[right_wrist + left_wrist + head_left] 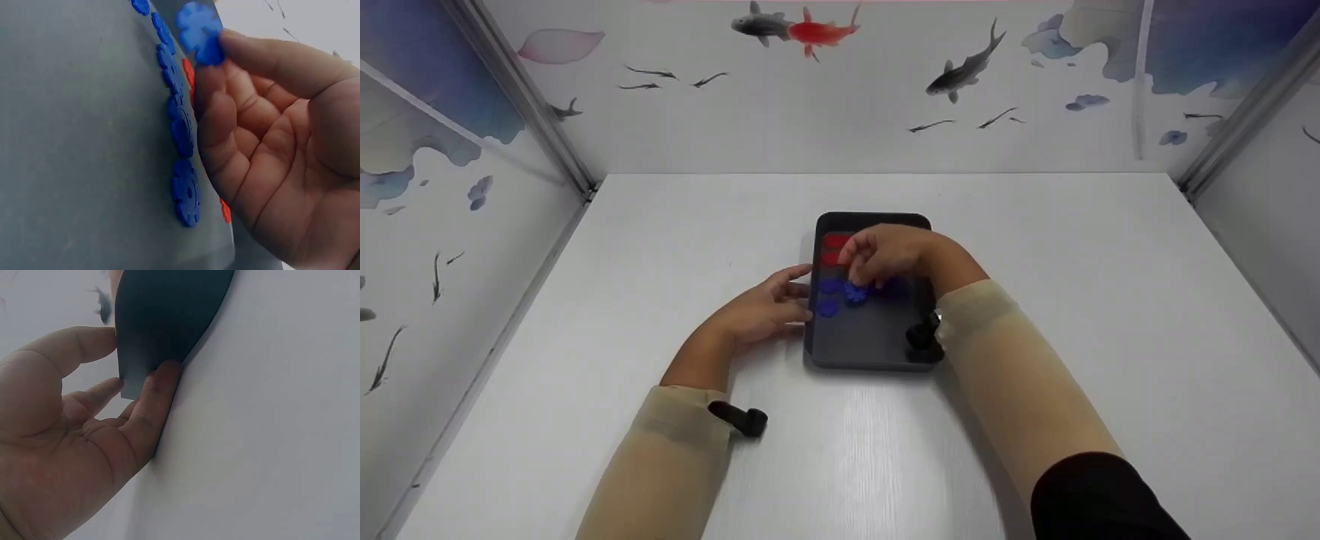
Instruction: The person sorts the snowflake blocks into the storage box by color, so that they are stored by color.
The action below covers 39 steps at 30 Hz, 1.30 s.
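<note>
A dark grey tray [859, 341] lies on the white table, with blue notched plastic discs [829, 308] in its middle part and red discs [835, 241] toward its far end. Between thumb and fingertips, my right hand [894, 251] pinches a blue notched disc [199, 34], held above the tray. Below it in the right wrist view, several blue discs [187, 193] lie in a line on the tray floor. My left hand [765, 307] touches the tray's left outer wall with its fingertips; the left wrist view shows these against the wall [163, 320]. The right hand hides part of the discs.
White panels [840, 112] printed with fish stand behind and at both sides of the table. Metal posts [536, 97] mark the corners. A black wrist-camera mount [742, 418] sticks out from the left sleeve, another [922, 339] from the right, over the tray's near right corner.
</note>
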{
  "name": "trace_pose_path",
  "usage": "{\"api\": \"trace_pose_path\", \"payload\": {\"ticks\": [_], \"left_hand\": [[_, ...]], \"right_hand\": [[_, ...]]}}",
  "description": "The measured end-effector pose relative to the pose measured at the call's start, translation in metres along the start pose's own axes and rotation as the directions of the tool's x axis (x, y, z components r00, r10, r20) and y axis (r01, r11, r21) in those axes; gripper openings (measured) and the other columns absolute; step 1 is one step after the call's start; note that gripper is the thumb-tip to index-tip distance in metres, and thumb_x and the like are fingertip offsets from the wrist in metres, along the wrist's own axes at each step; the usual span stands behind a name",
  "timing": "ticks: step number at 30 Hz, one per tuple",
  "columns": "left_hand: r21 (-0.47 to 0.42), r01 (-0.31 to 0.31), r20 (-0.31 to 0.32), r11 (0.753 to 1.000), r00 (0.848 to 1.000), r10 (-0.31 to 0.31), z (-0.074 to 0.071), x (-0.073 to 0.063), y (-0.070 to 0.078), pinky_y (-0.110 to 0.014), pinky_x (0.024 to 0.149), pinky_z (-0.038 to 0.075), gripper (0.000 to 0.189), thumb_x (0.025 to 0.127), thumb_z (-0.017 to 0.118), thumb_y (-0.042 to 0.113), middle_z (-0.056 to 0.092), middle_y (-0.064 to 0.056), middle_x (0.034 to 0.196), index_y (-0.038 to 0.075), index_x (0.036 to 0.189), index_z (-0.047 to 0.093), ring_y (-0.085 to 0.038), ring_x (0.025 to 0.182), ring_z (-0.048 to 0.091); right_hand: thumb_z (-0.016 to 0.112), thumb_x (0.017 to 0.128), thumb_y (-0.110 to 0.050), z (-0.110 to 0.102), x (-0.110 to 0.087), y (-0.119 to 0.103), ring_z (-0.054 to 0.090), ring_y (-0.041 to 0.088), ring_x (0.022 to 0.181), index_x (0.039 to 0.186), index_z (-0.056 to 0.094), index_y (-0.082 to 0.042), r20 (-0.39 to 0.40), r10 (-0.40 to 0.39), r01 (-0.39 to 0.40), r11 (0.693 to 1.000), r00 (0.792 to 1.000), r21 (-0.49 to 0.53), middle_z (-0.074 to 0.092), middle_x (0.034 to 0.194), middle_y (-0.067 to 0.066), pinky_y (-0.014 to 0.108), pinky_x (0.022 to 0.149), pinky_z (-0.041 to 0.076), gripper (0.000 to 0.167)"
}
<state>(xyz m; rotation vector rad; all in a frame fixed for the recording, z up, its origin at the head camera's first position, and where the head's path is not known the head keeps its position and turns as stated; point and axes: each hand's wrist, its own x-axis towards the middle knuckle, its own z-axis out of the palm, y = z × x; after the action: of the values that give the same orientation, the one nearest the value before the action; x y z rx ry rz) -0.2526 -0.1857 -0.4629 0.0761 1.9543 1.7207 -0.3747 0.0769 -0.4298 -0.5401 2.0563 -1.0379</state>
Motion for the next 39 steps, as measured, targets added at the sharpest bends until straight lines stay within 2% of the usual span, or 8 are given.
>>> {"api": "trace_pose_path", "payload": {"ticks": [8, 16, 28, 34, 39], "left_hand": [[0.017, -0.001, -0.001, 1.0, 1.0, 0.001, 0.0, -0.001, 0.002, -0.05, 0.121, 0.049, 0.088, 0.095, 0.068, 0.004, 0.044, -0.01, 0.162, 0.031, 0.168, 0.029, -0.03, 0.144, 0.055], [0.015, -0.005, -0.001, 1.0, 1.0, 0.005, 0.001, -0.002, 0.004, -0.051, 0.121, 0.049, 0.087, 0.095, 0.068, 0.004, 0.044, -0.01, 0.162, 0.032, 0.168, 0.029, -0.03, 0.145, 0.055], [0.016, -0.011, 0.004, 1.0, 1.0, 0.011, 0.002, 0.0, 0.003, -0.051, 0.121, 0.049, 0.086, 0.096, 0.068, 0.004, 0.045, -0.011, 0.162, 0.032, 0.168, 0.031, -0.031, 0.145, 0.055], [0.008, -0.013, 0.005, 1.0, 1.0, 0.013, 0.003, 0.0, 0.003, -0.051, 0.121, 0.049, 0.086, 0.096, 0.068, 0.004, 0.045, -0.011, 0.16, 0.031, 0.168, 0.031, -0.03, 0.144, 0.056], [-0.004, -0.015, 0.003, 1.0, 1.0, 0.015, 0.002, -0.002, 0.0, -0.051, 0.121, 0.049, 0.086, 0.096, 0.067, 0.003, 0.045, -0.012, 0.161, 0.03, 0.169, 0.029, -0.031, 0.144, 0.055]], "right_hand": [[0.079, 0.095, -0.009, 0.005, 0.001, -0.004, 0.075, 0.02, 0.1, 0.128, 0.07, -0.014, 0.013, 0.018, -0.017, 0.994, 1.0, -0.106, 0.082, 0.114, 0.005, 0.033, 0.083, 0.064, 0.034], [0.08, 0.094, -0.012, 0.006, -0.002, -0.007, 0.076, 0.022, 0.096, 0.124, 0.072, -0.018, -0.028, 0.053, -0.057, 0.984, 0.998, -0.166, 0.083, 0.111, 0.002, 0.033, 0.081, 0.065, 0.032], [0.082, 0.093, -0.012, 0.005, -0.008, -0.007, 0.079, 0.023, 0.097, 0.124, 0.075, -0.017, -0.042, 0.04, -0.046, 0.989, 0.998, -0.138, 0.084, 0.107, 0.003, 0.035, 0.084, 0.067, 0.032], [0.079, 0.096, -0.013, -0.001, -0.02, -0.014, 0.08, 0.022, 0.099, 0.132, 0.073, -0.011, -0.092, -0.026, 0.017, 0.995, 0.995, -0.097, 0.084, 0.11, 0.005, 0.033, 0.083, 0.067, 0.036], [0.078, 0.097, -0.008, -0.011, -0.04, -0.023, 0.08, 0.022, 0.102, 0.132, 0.073, -0.011, -0.184, -0.129, 0.134, 0.991, 0.974, 0.014, 0.083, 0.115, 0.009, 0.035, 0.088, 0.066, 0.036]]}}
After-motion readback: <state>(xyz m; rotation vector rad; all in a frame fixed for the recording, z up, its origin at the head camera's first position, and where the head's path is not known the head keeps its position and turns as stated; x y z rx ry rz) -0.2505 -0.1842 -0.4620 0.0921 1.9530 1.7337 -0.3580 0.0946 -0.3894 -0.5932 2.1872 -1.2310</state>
